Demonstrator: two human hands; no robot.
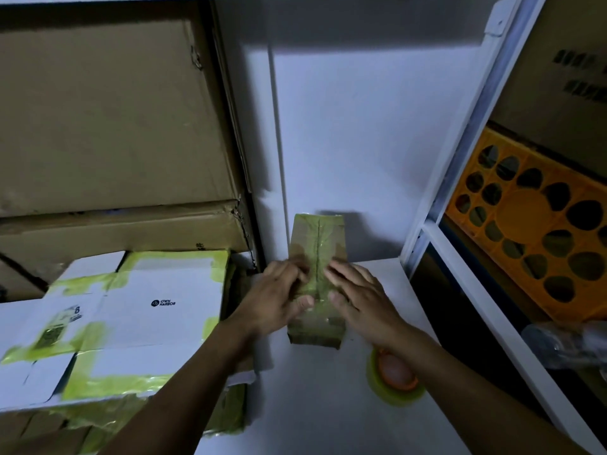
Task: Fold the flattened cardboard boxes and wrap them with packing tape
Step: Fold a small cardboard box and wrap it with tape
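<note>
Taped box (317, 239), left hand (279, 298), right hand (359, 298) pressing it, fingers (341, 272) straight, tape roll (392, 395) under forearm (440, 359), flattened boxes (147, 323) left

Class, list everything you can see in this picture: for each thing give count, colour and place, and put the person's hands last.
work surface: one, white, bottom centre
small box: one, brown under greenish tape, centre of the work surface
tape roll: one, green with orange core, right of the small box, nearer
white boxes: stack, count unclear, white with green tape, left
large cartons: at least two, brown, stacked at back left
crate: one, orange, right shelf
left hand: one, flat on the small box's left side
right hand: one, flat on its right side
</note>
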